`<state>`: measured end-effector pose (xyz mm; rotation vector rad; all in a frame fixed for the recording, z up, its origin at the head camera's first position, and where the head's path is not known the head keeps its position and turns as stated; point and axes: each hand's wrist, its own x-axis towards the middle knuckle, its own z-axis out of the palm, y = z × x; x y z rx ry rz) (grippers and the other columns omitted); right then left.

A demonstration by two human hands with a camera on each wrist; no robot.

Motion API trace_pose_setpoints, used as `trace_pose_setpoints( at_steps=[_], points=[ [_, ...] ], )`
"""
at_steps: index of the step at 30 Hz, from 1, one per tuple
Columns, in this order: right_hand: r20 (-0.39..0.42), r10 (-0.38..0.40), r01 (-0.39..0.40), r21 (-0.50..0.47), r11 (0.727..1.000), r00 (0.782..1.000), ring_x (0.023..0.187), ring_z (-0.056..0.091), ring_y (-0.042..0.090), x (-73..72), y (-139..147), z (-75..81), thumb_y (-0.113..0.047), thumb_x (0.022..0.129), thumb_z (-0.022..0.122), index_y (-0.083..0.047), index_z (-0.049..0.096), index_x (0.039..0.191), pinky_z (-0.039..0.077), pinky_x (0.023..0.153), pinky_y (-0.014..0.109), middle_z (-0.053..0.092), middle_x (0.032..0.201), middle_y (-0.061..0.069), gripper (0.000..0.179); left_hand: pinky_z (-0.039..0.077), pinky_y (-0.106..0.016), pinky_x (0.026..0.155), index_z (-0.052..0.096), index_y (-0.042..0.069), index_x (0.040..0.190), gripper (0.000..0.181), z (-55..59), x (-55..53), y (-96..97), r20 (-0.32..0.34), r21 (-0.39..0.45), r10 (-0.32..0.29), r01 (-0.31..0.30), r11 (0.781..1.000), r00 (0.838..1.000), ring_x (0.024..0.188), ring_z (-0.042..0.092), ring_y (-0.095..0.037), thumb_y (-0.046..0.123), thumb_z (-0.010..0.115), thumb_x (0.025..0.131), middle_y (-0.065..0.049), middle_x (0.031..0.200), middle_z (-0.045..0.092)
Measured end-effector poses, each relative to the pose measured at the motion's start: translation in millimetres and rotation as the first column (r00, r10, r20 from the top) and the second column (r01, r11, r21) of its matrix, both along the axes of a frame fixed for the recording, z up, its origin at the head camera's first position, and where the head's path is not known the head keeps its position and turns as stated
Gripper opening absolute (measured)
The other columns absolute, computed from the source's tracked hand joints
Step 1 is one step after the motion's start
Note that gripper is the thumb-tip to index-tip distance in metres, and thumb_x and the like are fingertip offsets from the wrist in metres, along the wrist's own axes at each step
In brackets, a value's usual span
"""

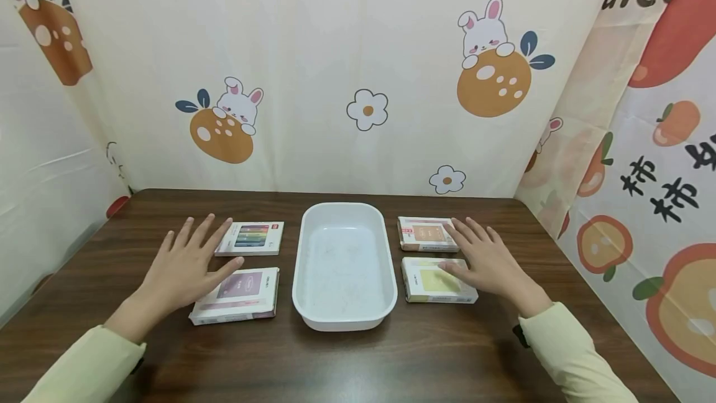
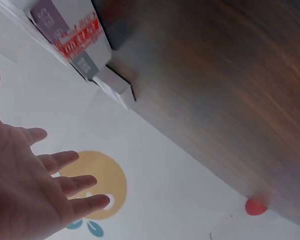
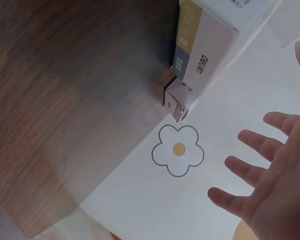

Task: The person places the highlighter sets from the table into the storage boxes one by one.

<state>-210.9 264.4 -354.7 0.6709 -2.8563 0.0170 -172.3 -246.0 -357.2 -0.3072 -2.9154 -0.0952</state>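
With fingers spread, my left hand [image 1: 181, 269] hovers beside two flat white boxes on the left. The rear box [image 1: 271, 238] has a picture of coloured sticks; the front box [image 1: 240, 294] has a purple panel. My right hand [image 1: 489, 263] is likewise spread over the right-hand boxes, its thumb overlapping the yellow-panelled box [image 1: 431, 282] and its fingers overlapping the edge of the orange-panelled box [image 1: 427, 235]. Both wrist views show nothing in the left palm [image 2: 25, 190] or right palm [image 3: 285, 175]. Between the pairs stands a white rectangular tray [image 1: 344, 266] with nothing inside.
Everything sits on a dark wooden table [image 1: 358, 359]. A printed curtain [image 1: 313, 48] with rabbits and fruit hangs along its back edge. Another printed cloth [image 1: 643, 142] runs down the right side, and a pale one [image 1: 50, 142] down the left.
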Motion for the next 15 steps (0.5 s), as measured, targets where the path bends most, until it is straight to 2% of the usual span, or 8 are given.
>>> trace_pose_setpoints(
  at_steps=[9, 15],
  points=[
    [-0.006, 0.069, -0.069, 0.046, 0.997, 0.998, 0.132, 0.032, 0.037, 2.8, -10.0, -4.1, -0.058, 0.083, 0.052, -0.013, 0.035, 0.141, 0.025, 0.102, 0.060, 0.040, 0.142, 0.011, 0.075, 0.017, -0.066, 0.100, 0.023, 0.019, 0.146, 0.079, -0.1, 2.2, 16.5, -0.027, -0.016, -0.052, 0.052, 0.999, 0.998, 0.132, 0.022, -0.048, 0.065, 0.042, 0.084, -0.020, 0.146, 0.027],
    [-0.024, 0.128, -0.127, 0.032, 0.991, 0.991, 0.123, 0.043, 0.037, 5.6, -16.0, -5.9, -0.058, 0.081, 0.056, -0.012, 0.038, 0.139, 0.032, 0.097, 0.057, 0.047, 0.136, 0.012, 0.076, 0.023, -0.064, 0.100, 0.030, 0.019, 0.143, 0.075, -1.9, 2.8, 27.3, -0.068, -0.044, -0.094, 0.091, 0.995, 0.993, 0.131, 0.028, -0.044, 0.064, 0.042, 0.085, -0.018, 0.146, 0.031]
  ],
)
